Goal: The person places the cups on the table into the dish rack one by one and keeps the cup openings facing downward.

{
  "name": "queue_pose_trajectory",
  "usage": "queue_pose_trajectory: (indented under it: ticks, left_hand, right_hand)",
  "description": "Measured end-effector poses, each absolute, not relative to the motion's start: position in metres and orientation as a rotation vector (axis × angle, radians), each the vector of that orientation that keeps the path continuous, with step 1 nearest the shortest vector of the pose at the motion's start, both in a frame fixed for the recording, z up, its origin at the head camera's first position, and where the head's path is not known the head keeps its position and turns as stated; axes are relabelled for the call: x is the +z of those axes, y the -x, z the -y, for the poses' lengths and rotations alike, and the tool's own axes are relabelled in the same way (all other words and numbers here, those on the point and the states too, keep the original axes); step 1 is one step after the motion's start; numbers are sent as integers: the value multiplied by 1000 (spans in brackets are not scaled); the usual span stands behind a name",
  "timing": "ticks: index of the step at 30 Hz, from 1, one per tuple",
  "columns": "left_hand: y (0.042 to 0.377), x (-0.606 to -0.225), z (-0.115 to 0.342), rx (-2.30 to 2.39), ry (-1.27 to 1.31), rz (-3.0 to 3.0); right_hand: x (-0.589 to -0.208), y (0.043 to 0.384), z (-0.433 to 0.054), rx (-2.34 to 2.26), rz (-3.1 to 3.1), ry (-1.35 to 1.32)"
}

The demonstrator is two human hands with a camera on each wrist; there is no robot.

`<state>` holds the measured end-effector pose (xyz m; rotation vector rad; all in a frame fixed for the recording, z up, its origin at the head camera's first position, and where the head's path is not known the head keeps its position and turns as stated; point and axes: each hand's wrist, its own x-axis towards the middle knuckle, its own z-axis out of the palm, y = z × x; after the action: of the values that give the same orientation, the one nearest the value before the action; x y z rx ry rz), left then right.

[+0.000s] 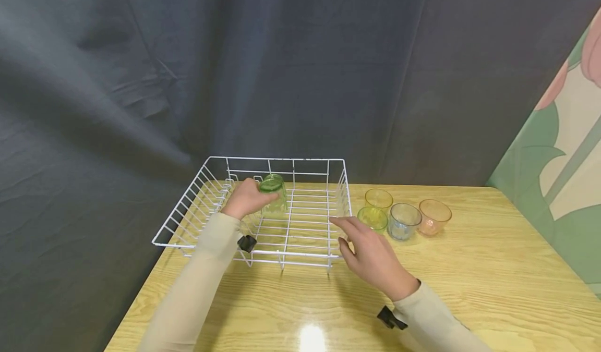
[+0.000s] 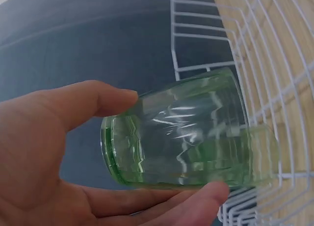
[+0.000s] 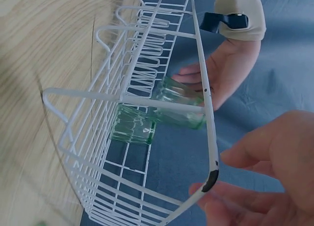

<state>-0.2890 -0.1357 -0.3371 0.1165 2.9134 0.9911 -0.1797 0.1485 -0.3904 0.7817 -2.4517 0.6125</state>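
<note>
My left hand (image 1: 248,199) grips a green drinking glass (image 2: 176,132), thumb on one side and fingers on the other. The glass is upside down, its base toward the palm and its mouth toward the floor of the white wire dish rack (image 1: 310,254). Just beyond its mouth, a second green glass (image 3: 131,125) stands in the rack, partly hidden behind the held one in the left wrist view. My right hand (image 1: 371,253) holds nothing; its fingers are loosely bent, with the fingertips right at the rack's corner in the right wrist view.
Right of the rack, several small glass cups stand close together on the wooden table (image 1: 469,279): a yellow cup (image 1: 378,197), a yellow-green cup (image 1: 373,219), a clear bluish cup (image 1: 404,222) and an orange cup (image 1: 434,217). A dark curtain (image 1: 310,81) hangs behind.
</note>
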Motion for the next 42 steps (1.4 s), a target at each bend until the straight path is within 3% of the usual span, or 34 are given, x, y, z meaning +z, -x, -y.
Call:
queue_pose_trajectory:
  ticks: [42]
  left_hand:
    - [315,-376,145,943,19,-2777]
  right_hand:
    - [-391,185,-156,579,2390,-723]
